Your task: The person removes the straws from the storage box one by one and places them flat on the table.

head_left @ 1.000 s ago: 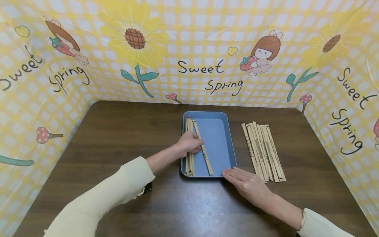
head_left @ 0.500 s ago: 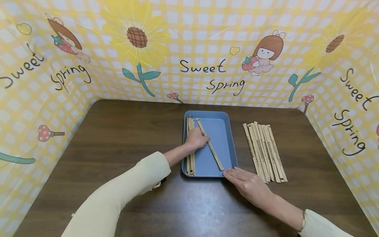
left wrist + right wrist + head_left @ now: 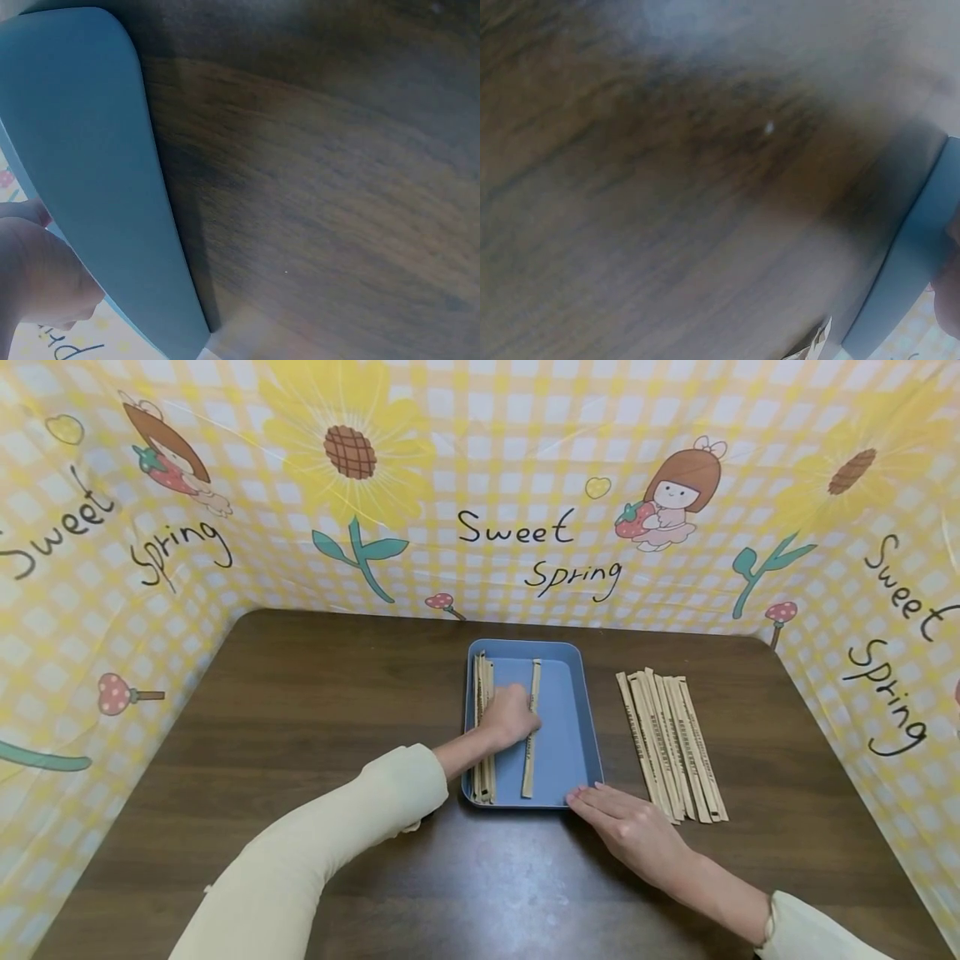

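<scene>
My left hand [image 3: 512, 717] reaches over the blue tray [image 3: 555, 651] and pinches a narrow paper-wrapped stick [image 3: 528, 772] near its middle. The stick stands almost straight up and down the tray, apart from the bundle. Along the tray's left wall lies a bundle of like sticks [image 3: 486, 781], partly hidden by the hand and wrist. My right hand [image 3: 630, 828] rests straight fingers on the tray's near right corner. In the left wrist view the left hand [image 3: 45, 274] shows beyond the tray's wall [image 3: 97, 150]; its fingertips are hidden.
Several more paper-wrapped sticks [image 3: 667, 743] lie side by side on the brown wooden table [image 3: 337, 693], right of the tray and behind the right hand. A yellow checked cloth [image 3: 510, 460] stands around the back and sides of the table.
My left hand has moved right with the stick, away from the bundle. The stick has turned from a slant to nearly straight. My right hand has stayed at the tray corner.
</scene>
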The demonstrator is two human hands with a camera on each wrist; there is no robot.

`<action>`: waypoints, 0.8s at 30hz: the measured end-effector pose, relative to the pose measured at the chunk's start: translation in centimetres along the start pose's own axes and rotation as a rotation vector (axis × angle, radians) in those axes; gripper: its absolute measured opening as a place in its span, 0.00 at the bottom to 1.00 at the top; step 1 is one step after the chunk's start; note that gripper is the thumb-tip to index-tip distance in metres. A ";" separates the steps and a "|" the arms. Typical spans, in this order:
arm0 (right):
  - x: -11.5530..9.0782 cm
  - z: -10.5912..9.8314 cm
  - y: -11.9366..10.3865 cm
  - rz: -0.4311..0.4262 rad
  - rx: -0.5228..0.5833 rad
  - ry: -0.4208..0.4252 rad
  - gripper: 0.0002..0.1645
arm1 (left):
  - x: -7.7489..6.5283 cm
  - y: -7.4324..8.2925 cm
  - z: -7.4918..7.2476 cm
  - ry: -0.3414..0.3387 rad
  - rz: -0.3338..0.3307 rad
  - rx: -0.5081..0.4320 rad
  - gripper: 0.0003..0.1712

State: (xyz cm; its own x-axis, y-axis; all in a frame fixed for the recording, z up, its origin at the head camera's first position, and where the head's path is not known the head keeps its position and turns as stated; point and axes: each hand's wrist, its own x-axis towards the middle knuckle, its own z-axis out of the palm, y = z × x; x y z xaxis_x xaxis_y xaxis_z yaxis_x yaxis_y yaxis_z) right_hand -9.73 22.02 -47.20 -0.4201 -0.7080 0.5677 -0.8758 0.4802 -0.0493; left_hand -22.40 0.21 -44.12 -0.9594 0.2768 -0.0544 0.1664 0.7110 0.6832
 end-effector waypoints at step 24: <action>0.1 0.1 -0.2 0.012 0.006 0.016 0.24 | 0.8 1.1 -2.8 -0.135 -0.285 -0.577 0.13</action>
State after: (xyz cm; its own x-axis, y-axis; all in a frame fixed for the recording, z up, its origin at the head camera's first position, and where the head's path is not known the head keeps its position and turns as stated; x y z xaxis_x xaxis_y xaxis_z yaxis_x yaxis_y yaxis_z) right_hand -9.67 21.80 -47.16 -0.4263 -0.6939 0.5804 -0.8724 0.4849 -0.0611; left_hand -23.58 -0.57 -41.37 -0.9048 0.2340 -0.3559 -0.2746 0.3183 0.9073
